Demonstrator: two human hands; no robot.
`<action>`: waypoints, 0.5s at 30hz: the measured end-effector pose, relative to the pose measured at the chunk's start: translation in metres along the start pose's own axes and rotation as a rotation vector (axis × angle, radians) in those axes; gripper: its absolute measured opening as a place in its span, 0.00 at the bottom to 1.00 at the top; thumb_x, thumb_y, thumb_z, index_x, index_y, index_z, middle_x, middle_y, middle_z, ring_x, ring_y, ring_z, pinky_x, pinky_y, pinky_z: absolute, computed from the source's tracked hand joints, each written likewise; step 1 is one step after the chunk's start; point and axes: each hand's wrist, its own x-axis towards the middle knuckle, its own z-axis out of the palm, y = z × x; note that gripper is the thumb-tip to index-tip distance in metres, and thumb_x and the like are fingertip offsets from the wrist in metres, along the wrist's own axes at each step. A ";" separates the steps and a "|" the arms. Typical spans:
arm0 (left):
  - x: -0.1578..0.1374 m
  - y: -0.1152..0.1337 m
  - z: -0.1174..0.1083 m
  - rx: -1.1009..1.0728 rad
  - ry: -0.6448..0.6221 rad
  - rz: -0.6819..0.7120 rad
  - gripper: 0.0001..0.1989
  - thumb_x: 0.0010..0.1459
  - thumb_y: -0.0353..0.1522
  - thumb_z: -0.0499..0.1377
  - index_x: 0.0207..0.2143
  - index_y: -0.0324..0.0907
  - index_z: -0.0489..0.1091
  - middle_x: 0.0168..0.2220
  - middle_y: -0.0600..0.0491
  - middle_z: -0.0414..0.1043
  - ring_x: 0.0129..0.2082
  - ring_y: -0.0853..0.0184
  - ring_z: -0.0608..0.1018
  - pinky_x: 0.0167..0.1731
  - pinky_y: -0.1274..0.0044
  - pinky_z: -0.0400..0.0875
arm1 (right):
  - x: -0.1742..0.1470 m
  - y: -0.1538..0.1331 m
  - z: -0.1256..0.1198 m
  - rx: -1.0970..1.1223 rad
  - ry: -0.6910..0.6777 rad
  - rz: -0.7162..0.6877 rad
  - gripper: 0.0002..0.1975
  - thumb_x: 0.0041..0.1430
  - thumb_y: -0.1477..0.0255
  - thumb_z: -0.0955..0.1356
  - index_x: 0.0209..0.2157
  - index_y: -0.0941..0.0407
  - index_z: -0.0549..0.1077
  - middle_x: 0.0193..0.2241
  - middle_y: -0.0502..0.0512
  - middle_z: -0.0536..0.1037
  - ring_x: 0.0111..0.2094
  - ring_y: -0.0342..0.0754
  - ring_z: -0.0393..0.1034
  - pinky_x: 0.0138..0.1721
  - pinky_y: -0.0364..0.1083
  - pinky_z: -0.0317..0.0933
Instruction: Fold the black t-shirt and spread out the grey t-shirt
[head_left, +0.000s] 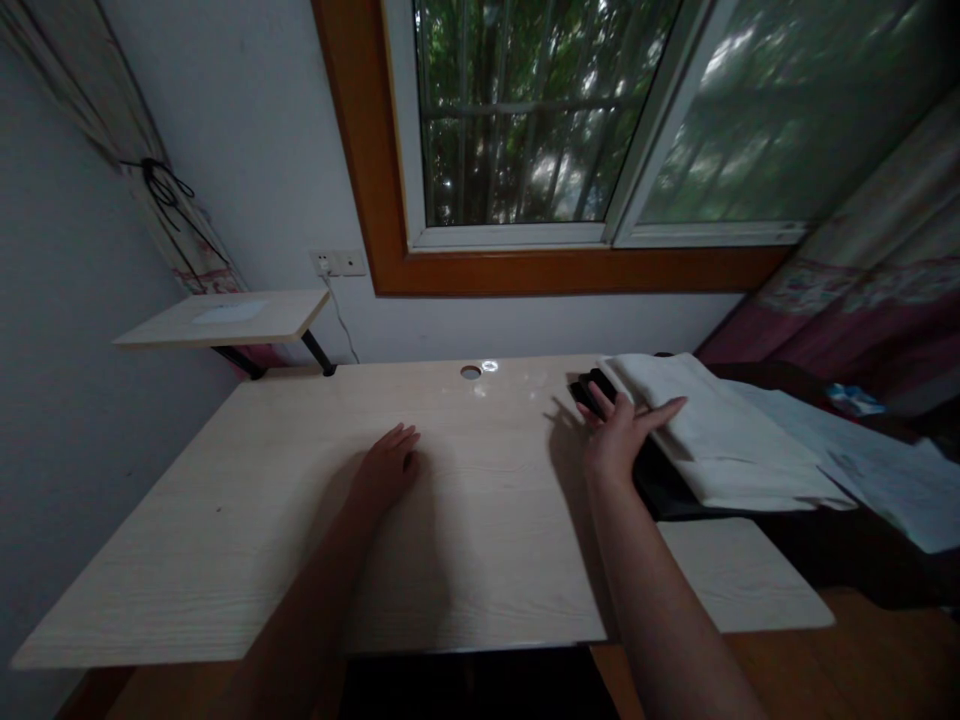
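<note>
My left hand [387, 468] is over the pale wood-grain desk [480, 520], fingers extended and slightly bent, with nothing in it. My right hand [616, 438] is at the left edge of a stack on the desk's right side. Its fingers are spread, one stretched across a folded white cloth [697, 415] and others beside the black items [589, 388] at the stack's far left corner. A flat black thing [667, 490] lies beneath the cloth. Whether the right palm presses on the stack is hidden.
A small raised shelf [277, 312] with a white paper [231, 312] stands at the back left. Behind it, a cord runs from a wall socket [337, 263]. A cable hole [470, 372] is near the desk's back edge. White sheets [885, 460] lie at right, below a curtain [862, 270].
</note>
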 end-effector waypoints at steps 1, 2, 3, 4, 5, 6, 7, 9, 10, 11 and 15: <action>0.000 0.000 0.000 0.001 0.003 0.004 0.22 0.64 0.32 0.51 0.58 0.38 0.70 0.62 0.46 0.68 0.65 0.59 0.66 0.66 0.63 0.60 | 0.002 0.001 -0.001 0.013 0.007 0.003 0.47 0.65 0.62 0.63 0.66 0.31 0.19 0.67 0.57 0.53 0.53 0.51 0.72 0.40 0.53 0.74; 0.000 -0.001 0.001 0.001 0.008 0.008 0.22 0.64 0.32 0.51 0.58 0.38 0.70 0.62 0.46 0.68 0.65 0.59 0.66 0.66 0.63 0.60 | 0.002 0.003 -0.001 0.020 0.012 0.000 0.46 0.65 0.62 0.62 0.66 0.32 0.19 0.66 0.56 0.54 0.54 0.52 0.72 0.40 0.53 0.74; 0.000 -0.001 0.001 0.001 0.012 0.009 0.22 0.64 0.32 0.51 0.58 0.37 0.70 0.62 0.46 0.69 0.65 0.59 0.66 0.66 0.64 0.60 | 0.002 0.004 -0.002 0.022 0.014 -0.010 0.46 0.65 0.63 0.62 0.67 0.32 0.21 0.66 0.56 0.53 0.54 0.52 0.72 0.40 0.53 0.74; 0.000 -0.001 0.001 -0.001 0.015 0.009 0.22 0.64 0.32 0.51 0.58 0.38 0.70 0.62 0.46 0.69 0.65 0.59 0.66 0.66 0.64 0.60 | 0.001 0.005 -0.003 0.019 0.013 -0.023 0.45 0.65 0.63 0.62 0.67 0.32 0.23 0.67 0.56 0.51 0.54 0.52 0.72 0.40 0.53 0.74; 0.000 -0.002 0.002 -0.004 0.016 0.008 0.22 0.64 0.32 0.52 0.58 0.38 0.70 0.62 0.46 0.68 0.65 0.60 0.66 0.66 0.64 0.60 | -0.001 0.006 -0.004 0.012 0.010 -0.037 0.45 0.64 0.64 0.63 0.68 0.32 0.24 0.68 0.57 0.49 0.55 0.53 0.72 0.39 0.53 0.74; 0.000 -0.002 0.002 -0.007 0.015 0.008 0.22 0.64 0.32 0.52 0.58 0.38 0.70 0.62 0.46 0.68 0.66 0.60 0.66 0.66 0.64 0.60 | -0.003 0.007 -0.005 0.004 0.005 -0.050 0.44 0.64 0.64 0.63 0.68 0.32 0.26 0.69 0.57 0.46 0.55 0.53 0.72 0.39 0.53 0.74; -0.001 -0.003 0.003 -0.009 0.013 0.008 0.22 0.64 0.32 0.52 0.59 0.39 0.69 0.62 0.47 0.68 0.66 0.60 0.65 0.67 0.64 0.59 | -0.005 0.007 -0.006 -0.004 -0.001 -0.060 0.44 0.64 0.64 0.63 0.68 0.33 0.27 0.69 0.58 0.45 0.55 0.54 0.72 0.39 0.53 0.73; -0.001 -0.004 0.004 -0.013 0.010 0.010 0.22 0.64 0.32 0.52 0.59 0.39 0.69 0.62 0.47 0.68 0.66 0.60 0.65 0.67 0.64 0.59 | -0.010 0.007 -0.007 -0.026 -0.015 -0.079 0.44 0.64 0.64 0.64 0.69 0.34 0.29 0.70 0.59 0.44 0.55 0.54 0.72 0.40 0.53 0.73; -0.001 -0.004 0.004 -0.014 0.012 0.008 0.22 0.64 0.32 0.52 0.59 0.39 0.69 0.62 0.48 0.68 0.66 0.60 0.65 0.67 0.64 0.59 | -0.012 0.006 -0.007 -0.036 -0.025 -0.092 0.44 0.63 0.64 0.64 0.69 0.34 0.31 0.70 0.59 0.44 0.55 0.54 0.72 0.40 0.52 0.73; 0.000 -0.004 0.004 -0.014 0.013 0.006 0.22 0.64 0.32 0.52 0.59 0.39 0.69 0.62 0.48 0.68 0.66 0.60 0.65 0.67 0.64 0.59 | -0.015 0.006 -0.006 -0.044 -0.041 -0.107 0.44 0.63 0.64 0.65 0.69 0.35 0.32 0.69 0.59 0.45 0.55 0.54 0.72 0.40 0.51 0.72; 0.000 -0.003 0.003 -0.018 0.008 0.003 0.22 0.63 0.31 0.51 0.59 0.39 0.69 0.62 0.48 0.68 0.66 0.60 0.65 0.67 0.64 0.59 | -0.032 0.006 0.000 -0.059 -0.181 -0.142 0.43 0.61 0.66 0.66 0.70 0.36 0.38 0.69 0.60 0.49 0.54 0.53 0.72 0.40 0.48 0.71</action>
